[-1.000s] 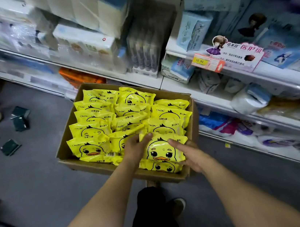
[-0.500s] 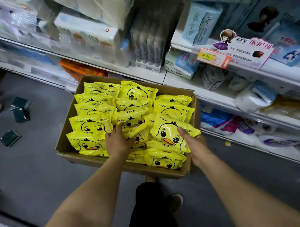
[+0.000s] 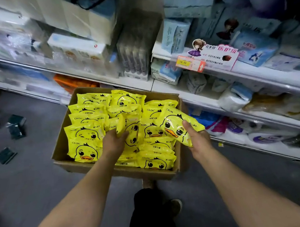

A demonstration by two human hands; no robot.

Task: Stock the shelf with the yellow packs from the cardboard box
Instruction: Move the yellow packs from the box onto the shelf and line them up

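Both hands in the box, each with a yellow pack!

The right hand (image 3: 196,137) grips one glossy yellow duck pack (image 3: 179,126) from beneath, thumb pressed on its face, tilting it up over the right edge of the cardboard box (image 3: 61,144). The left hand (image 3: 114,142) is closed on another pack (image 3: 119,126), stood on edge among the rest. The other yellow packs (image 3: 85,133) lie in overlapping rows, shiny crinkled plastic pillows printed with a cartoon duck, filling the plain brown open-topped box. The box sits just in front of the white shelf (image 3: 254,74), crowded with soft pale-blue and white packets. Small dark packets (image 3: 6,155) lie scattered on the grey floor (image 3: 31,186) to the left.
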